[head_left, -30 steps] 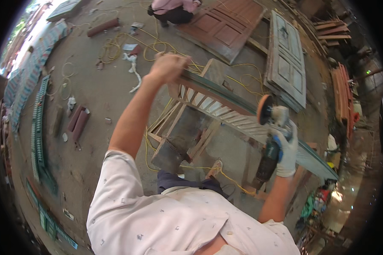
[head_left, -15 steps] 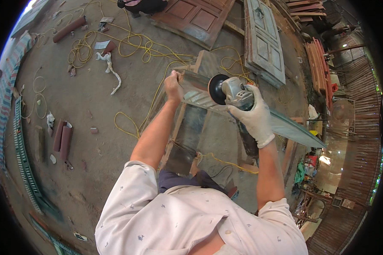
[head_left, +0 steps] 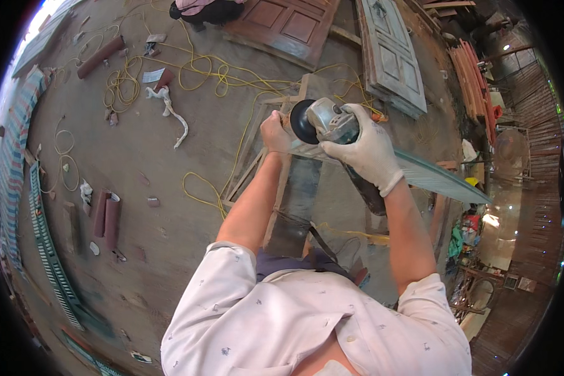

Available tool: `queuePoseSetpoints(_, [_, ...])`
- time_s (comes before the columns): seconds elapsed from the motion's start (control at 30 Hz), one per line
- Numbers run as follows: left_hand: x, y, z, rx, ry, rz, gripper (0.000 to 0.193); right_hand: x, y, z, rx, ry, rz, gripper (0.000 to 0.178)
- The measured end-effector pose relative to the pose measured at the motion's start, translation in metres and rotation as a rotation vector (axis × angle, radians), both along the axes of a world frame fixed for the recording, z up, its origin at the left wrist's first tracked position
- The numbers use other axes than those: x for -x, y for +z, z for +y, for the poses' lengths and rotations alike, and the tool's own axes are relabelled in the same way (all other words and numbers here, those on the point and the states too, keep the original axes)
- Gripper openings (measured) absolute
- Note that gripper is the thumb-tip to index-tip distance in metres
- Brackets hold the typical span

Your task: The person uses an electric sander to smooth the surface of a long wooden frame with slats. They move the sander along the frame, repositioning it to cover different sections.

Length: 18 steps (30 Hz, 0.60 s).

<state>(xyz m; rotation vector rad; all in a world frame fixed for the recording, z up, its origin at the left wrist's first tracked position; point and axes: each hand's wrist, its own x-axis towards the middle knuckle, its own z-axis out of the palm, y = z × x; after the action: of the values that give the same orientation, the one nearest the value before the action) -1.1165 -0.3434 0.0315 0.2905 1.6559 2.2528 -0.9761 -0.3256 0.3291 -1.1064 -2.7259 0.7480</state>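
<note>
In my gloved right hand (head_left: 373, 150) is an angle grinder (head_left: 325, 117), its dark handle slanting down toward me. The grinder's round black disc (head_left: 303, 123) stands almost on edge at the left end of a long green slatted panel (head_left: 432, 174). My bare left hand (head_left: 274, 134) is closed on that end of the panel, just left of the disc. Disc, grinder and glove hide much of the panel's left part, so I cannot tell whether the disc touches it. A wooden stand (head_left: 278, 210) is under the panel.
Yellow cord (head_left: 222, 78) loops over the floor ahead. Beyond lie a brown door (head_left: 297, 28) and a grey panelled door (head_left: 391, 56), with a crouching person (head_left: 208, 11) at the top. Dark red rolls (head_left: 111, 222) and a green slatted strip (head_left: 49, 250) are at left.
The grinder has moved left along the panel, closer to my left hand. My left hand stays on the panel's end. The whole view has shifted slightly.
</note>
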Motion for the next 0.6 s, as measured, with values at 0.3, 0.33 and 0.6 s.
queuePoseSetpoints(0.3, [-0.003,0.007,-0.001,-0.056,0.005,-0.051,0.051,-0.023,-0.004,0.008,-0.025,-0.078,0.019,0.079])
queuePoseSetpoints(0.33, [-0.002,0.005,0.0,-0.016,0.016,-0.009,0.051,-0.025,-0.003,0.007,-0.036,-0.102,0.016,0.079])
queuePoseSetpoints(0.6, [-0.003,0.006,0.004,-0.145,0.012,-0.175,0.052,0.012,-0.004,-0.002,-0.037,-0.035,-0.045,0.08])
